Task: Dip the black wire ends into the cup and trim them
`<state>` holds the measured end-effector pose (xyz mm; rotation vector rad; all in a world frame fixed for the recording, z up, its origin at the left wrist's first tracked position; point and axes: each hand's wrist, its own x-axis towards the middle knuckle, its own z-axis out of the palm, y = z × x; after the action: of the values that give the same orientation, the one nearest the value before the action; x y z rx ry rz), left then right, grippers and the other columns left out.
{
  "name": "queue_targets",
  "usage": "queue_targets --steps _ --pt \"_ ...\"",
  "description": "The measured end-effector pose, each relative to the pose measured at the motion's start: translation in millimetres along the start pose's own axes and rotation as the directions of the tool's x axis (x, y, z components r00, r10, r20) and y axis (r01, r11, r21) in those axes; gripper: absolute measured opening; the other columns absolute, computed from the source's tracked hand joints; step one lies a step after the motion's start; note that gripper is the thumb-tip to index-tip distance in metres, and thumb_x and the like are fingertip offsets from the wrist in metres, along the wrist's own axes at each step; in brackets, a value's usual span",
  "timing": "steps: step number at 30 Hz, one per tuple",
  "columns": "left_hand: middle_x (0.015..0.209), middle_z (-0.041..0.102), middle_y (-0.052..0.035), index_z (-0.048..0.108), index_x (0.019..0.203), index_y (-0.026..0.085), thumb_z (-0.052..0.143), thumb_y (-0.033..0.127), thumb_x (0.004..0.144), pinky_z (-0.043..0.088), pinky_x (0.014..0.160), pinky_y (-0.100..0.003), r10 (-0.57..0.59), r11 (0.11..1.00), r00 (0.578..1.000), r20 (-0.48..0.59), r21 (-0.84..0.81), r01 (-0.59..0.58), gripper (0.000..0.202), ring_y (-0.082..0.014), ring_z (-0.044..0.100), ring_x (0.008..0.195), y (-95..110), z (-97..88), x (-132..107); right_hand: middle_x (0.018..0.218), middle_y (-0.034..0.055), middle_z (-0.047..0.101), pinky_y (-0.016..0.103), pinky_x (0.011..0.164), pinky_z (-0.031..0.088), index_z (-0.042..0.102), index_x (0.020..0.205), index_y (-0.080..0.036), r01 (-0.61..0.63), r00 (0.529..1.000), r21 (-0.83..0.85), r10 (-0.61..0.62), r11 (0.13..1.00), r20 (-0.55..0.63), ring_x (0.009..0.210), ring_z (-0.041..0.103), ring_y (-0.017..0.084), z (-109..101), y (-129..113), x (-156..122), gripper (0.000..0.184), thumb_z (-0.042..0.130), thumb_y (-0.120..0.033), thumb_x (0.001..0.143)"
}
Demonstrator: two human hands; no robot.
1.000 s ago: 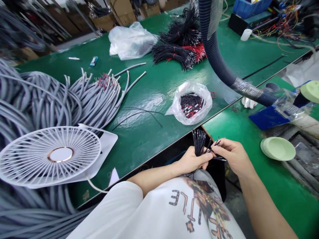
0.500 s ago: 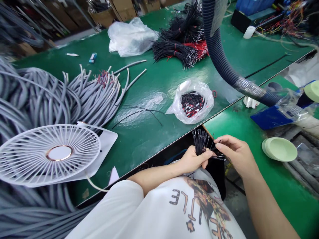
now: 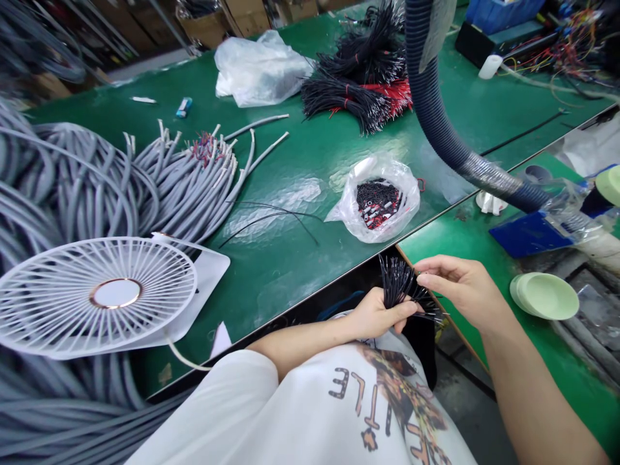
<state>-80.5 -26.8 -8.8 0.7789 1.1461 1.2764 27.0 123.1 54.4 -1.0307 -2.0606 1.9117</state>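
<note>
My left hand (image 3: 382,313) is wrapped round a bundle of thin black wires (image 3: 396,279), held just off the table edge in front of my shirt. The wire ends fan out above the fist, and more ends poke out to the right past the thumb. My right hand (image 3: 458,284) is at the bundle's right side, thumb and forefinger pinched together at the wire tips. Whatever sits between those fingertips is too small to make out. Beyond the hands, a clear plastic bag (image 3: 351,216) stands open, holding small black, red and white pieces.
Thick grey cables (image 3: 87,181) are heaped at the left behind a white fan (image 3: 159,271). Bundles of black and red wires (image 3: 358,97) lie at the back. A ribbed hose (image 3: 431,116) arches down on the right, near a pale green bowl (image 3: 549,297).
My right hand's fingertips have closed in on the wire ends, where a single wire stood apart before. The bundle now spreads a little wider; the left hand keeps its grip.
</note>
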Motion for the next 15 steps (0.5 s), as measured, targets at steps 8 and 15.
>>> queue_targets --steps 8,15 --pt "0.049 0.053 0.0012 0.064 0.067 0.011 0.058 0.059 0.085 0.045 0.064 -0.025 -0.002 0.998 1.000 0.001 -0.059 0.002 0.052 -0.0079 0.046 0.049 1.2 -2.4 -2.2 0.074 0.0063 0.073 0.028 0.062 0.054 0.077 0.084 -0.017 0.014 0.999 0.009 -0.015 1.000 0.042 0.064 0.065 0.016 -3.1 -9.4 4.8 0.034 0.082 -0.045 0.065" --pt "0.051 0.053 0.0020 0.071 0.092 0.008 0.058 0.060 0.085 0.041 0.060 -0.024 -0.011 0.999 0.998 0.061 -0.052 0.015 0.054 -0.0083 0.046 0.049 -3.8 -3.8 -3.2 0.077 0.0065 0.074 0.029 0.063 0.053 0.078 0.082 -0.017 0.010 0.996 -0.031 -0.007 0.999 0.094 0.066 0.066 0.018 -1.8 -12.3 5.7 0.031 0.081 -0.043 0.066"
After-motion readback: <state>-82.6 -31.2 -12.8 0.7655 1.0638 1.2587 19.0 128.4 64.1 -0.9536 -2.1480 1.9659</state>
